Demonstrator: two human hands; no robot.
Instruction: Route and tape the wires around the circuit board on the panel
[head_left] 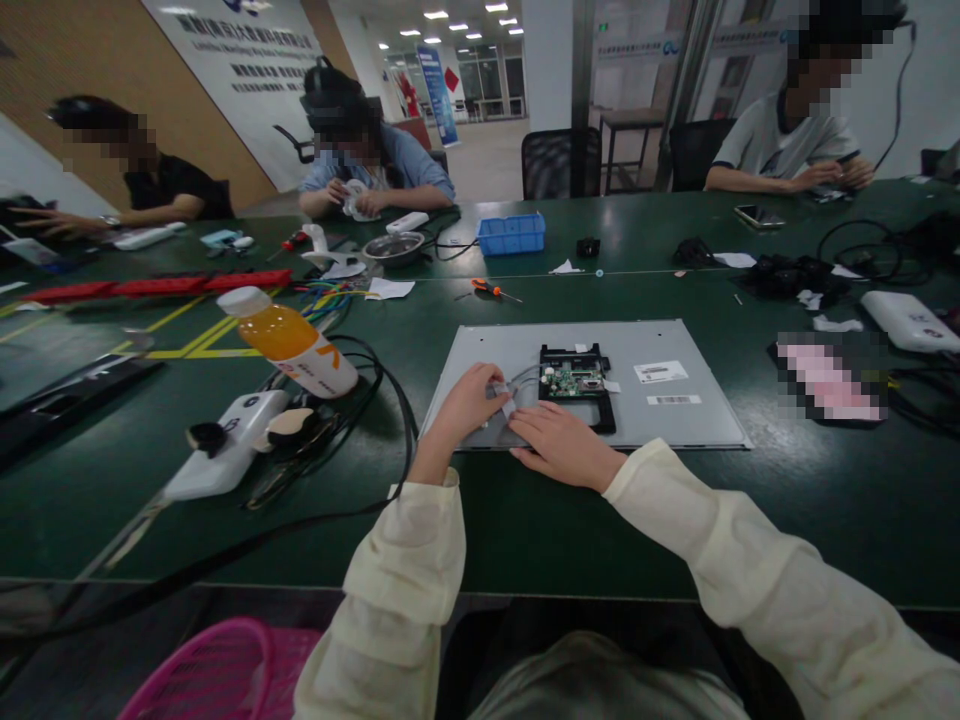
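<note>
A flat grey metal panel, like the back of a display, lies in front of me on the green table. On it sits a black plastic frame with a green circuit board and thin grey cables running left from it. My left hand is closed, thumb and fingers pinching a translucent strip, perhaps tape, beside those cables. With fingers stretched out, my right hand lies at the panel's near edge, fingertips against or close to the strip's lower end; exact contact is unclear.
Left of the panel are a tilted orange drink bottle, a white power bank and looping black cables. Beyond lie an orange screwdriver and a blue basket. A pink phone is right. Several people sit across the table.
</note>
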